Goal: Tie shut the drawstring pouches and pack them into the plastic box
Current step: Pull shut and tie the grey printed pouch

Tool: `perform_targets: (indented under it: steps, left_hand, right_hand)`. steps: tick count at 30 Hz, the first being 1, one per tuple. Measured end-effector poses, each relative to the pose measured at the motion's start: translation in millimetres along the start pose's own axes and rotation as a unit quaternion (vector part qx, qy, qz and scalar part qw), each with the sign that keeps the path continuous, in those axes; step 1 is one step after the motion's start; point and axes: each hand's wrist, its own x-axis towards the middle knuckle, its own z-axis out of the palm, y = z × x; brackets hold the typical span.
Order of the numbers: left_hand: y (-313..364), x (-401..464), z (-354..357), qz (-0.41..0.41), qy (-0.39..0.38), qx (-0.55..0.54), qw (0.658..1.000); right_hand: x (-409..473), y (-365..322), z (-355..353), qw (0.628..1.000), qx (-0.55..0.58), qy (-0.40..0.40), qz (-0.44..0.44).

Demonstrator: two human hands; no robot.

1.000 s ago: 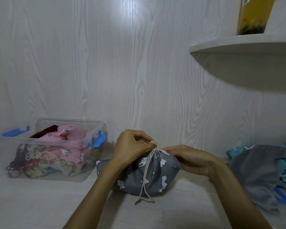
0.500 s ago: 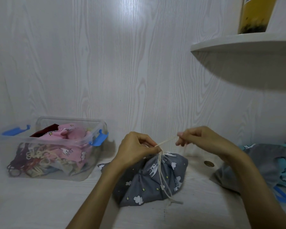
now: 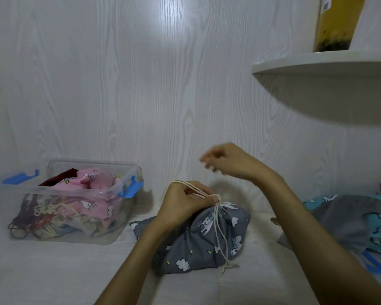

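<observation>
A grey drawstring pouch (image 3: 198, 245) with white clouds and unicorns lies on the white table in front of me. My left hand (image 3: 183, 205) grips its gathered neck, and the cream cord (image 3: 220, 234) runs in loops over the back of that hand and hangs down the pouch's front. My right hand (image 3: 231, 164) is raised above and right of the neck, blurred, fingers curled; whether it pinches the cord is unclear. The clear plastic box (image 3: 59, 190) with blue clips stands at the left and holds a pink pouch (image 3: 90, 183) and several others.
A heap of loose pouches (image 3: 348, 219), grey and teal, lies at the right with a blue clip (image 3: 374, 265) of a lid beside it. A white shelf (image 3: 328, 64) juts out overhead at the right, carrying a yellow container (image 3: 337, 23). The wall stands close behind.
My right hand has risen and swung left above the pouch's neck. The cord it was pulling rightwards now lies looped over my left hand, which still holds the neck.
</observation>
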Motion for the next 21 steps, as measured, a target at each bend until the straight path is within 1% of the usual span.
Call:
perform_targets:
  steps: [2, 3, 5, 7, 9, 11, 15, 16, 18, 19, 20, 21]
  left_hand:
    - [2, 0, -2, 0.010, 0.034, -0.029, 0.999]
    - [3, 0, -3, 0.017, 0.048, -0.039, 0.998]
    - [4, 0, -5, 0.025, 0.066, -0.042, 0.997]
    - [5, -1, -7, 0.029, 0.080, -0.023, 0.996]
    - [4, -1, -8, 0.037, 0.088, 0.010, 0.995]
    - [4, -1, -8, 0.040, 0.087, 0.038, 0.995]
    - [2, -1, -11, 0.040, 0.075, 0.055, 0.995]
    - [0, -1, -11, 0.034, 0.059, 0.051, 0.996]
    - [-3, -1, -12, 0.009, 0.022, 0.019, 1.000]
    - [-4, 0, -12, -0.005, 0.007, -0.006, 1.000]
    - [-6, 1, -11, -0.016, -0.003, -0.027, 1.000]
    - [-7, 2, -10, -0.022, -0.006, -0.041, 0.999]
  right_hand:
    - [-15, 20, -1, 0.993, -0.004, -0.061, 0.105]
    - [-22, 29, 1, 0.987, 0.011, -0.086, 0.132]
    - [-33, 43, 9, 0.980, 0.086, -0.101, 0.149]
    - [-39, 50, 18, 0.966, 0.193, -0.094, 0.145]
    - [-41, 55, 25, 0.955, 0.249, -0.084, 0.140]
    - [-40, 57, 28, 0.955, 0.254, -0.078, 0.131]
    - [-40, 56, 29, 0.963, 0.229, -0.058, 0.130]
    - [-41, 56, 28, 0.965, 0.220, -0.045, 0.134]
    - [-40, 57, 26, 0.967, 0.210, 0.006, 0.142]
    - [-39, 58, 26, 0.963, 0.223, 0.032, 0.150]
    - [-37, 58, 26, 0.951, 0.261, 0.044, 0.159]
    - [-36, 57, 29, 0.929, 0.330, 0.037, 0.165]
